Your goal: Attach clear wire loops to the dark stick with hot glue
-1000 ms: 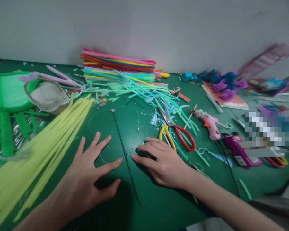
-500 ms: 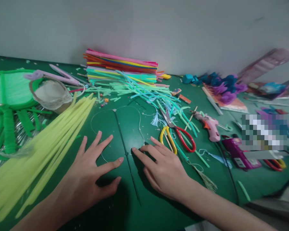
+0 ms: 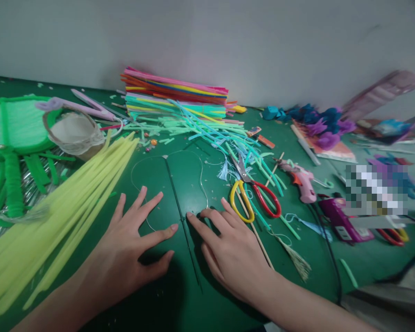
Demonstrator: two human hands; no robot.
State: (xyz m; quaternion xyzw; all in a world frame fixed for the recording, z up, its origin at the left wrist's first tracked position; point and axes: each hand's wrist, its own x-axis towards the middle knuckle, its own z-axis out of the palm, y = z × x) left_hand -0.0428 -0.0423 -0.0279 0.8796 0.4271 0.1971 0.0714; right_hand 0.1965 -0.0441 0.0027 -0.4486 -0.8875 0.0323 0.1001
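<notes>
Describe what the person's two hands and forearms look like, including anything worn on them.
Both the left hand and the right hand are bare: no gloves, rings, watch or bracelet show. The forearms are uncovered up to the picture's edge, with no sleeve in view. The fingers are slender, with short, unpainted nails.

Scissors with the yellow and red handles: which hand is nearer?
Right. The right hand lies just below-left of the scissors, fingertips by the yellow handle; the left hand is farther left, across the wire loop.
</notes>
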